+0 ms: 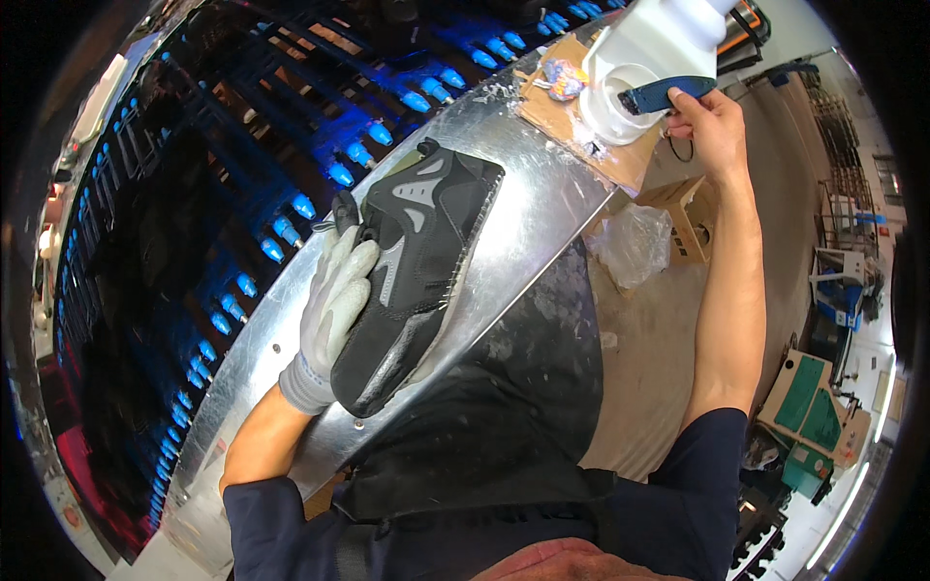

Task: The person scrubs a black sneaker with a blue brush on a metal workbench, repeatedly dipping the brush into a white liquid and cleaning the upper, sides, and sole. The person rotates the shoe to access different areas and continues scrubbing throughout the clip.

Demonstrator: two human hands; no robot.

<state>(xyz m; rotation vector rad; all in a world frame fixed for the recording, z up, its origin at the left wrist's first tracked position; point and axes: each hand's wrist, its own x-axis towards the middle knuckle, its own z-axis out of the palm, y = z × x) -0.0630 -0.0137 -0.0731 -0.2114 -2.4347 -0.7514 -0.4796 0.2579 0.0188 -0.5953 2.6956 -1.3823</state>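
My left hand (334, 310), in a pale grey knitted glove, grips a black shoe upper (402, 261) with grey panels along its left side. The upper lies tilted on a shiny metal ledge (528, 218), its stitched lower edge facing right and its toe toward me. A smeared, lighter band shows near the toe. At the upper right, my bare right hand (705, 121) pinches a dark blue brush (668, 94). Its dark bristle end sits over the mouth of a white pot (603, 124); whether it touches the contents I cannot tell.
Rows of blue-tipped nozzles (358, 155) line the dark machine beyond the ledge. Under the pot lies stained cardboard (557, 114) with a crumpled colourful wrapper (562, 79). A large white container (659, 44) adjoins the pot. A plastic bag (635, 242) and cardboard box (690, 221) are below right.
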